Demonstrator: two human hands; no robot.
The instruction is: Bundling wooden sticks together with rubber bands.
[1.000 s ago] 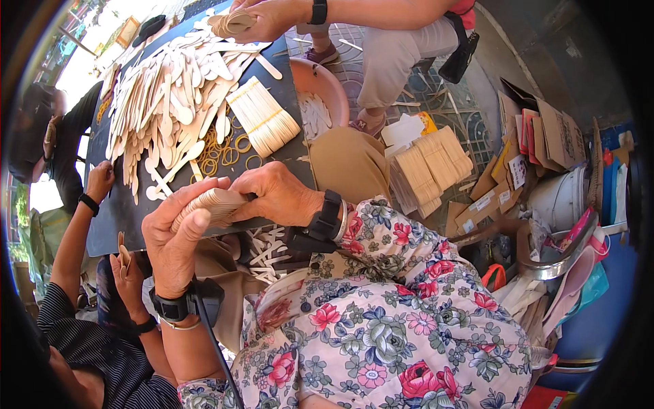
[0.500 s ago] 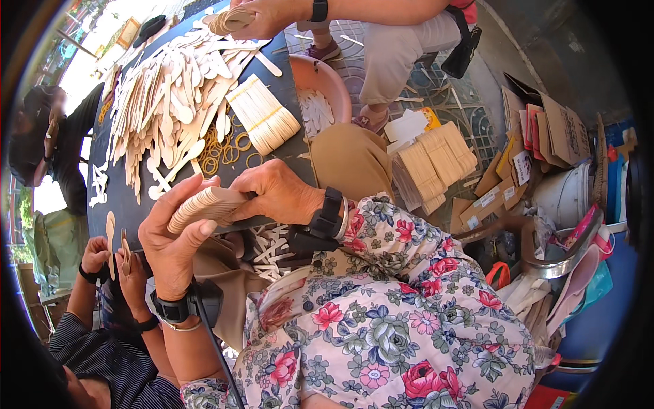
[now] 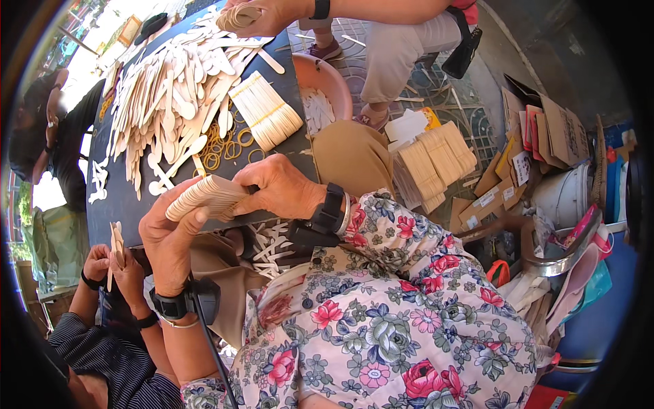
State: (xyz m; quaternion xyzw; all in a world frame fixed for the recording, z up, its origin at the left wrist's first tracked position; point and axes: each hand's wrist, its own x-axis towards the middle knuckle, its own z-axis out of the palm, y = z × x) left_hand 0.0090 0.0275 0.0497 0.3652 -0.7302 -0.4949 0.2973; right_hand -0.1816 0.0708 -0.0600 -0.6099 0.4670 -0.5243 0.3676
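Observation:
Both my hands hold one thick stack of flat wooden spoons (image 3: 201, 196) over the near edge of a dark table (image 3: 122, 204). My left hand (image 3: 167, 235) cups the stack from below and at its near end. My right hand (image 3: 276, 187) grips its right end from above. Each wrist carries a black band. A big loose heap of wooden spoons (image 3: 170, 88) lies on the table beyond my hands, with a banded bundle of sticks (image 3: 267, 110) and several yellow rubber bands (image 3: 225, 140) beside it.
A pink basin (image 3: 330, 85) holds more spoons. Another person's hand (image 3: 255, 13) grips a stack at the table's far end. A person at lower left holds a few spoons (image 3: 114, 249). Bundled stacks (image 3: 436, 163), cardboard boxes (image 3: 538, 136) and a white bucket (image 3: 565, 194) crowd the right.
My hands have turned and squared the stack, which now lies more level. The person at lower left has lowered their hands and moved them nearer.

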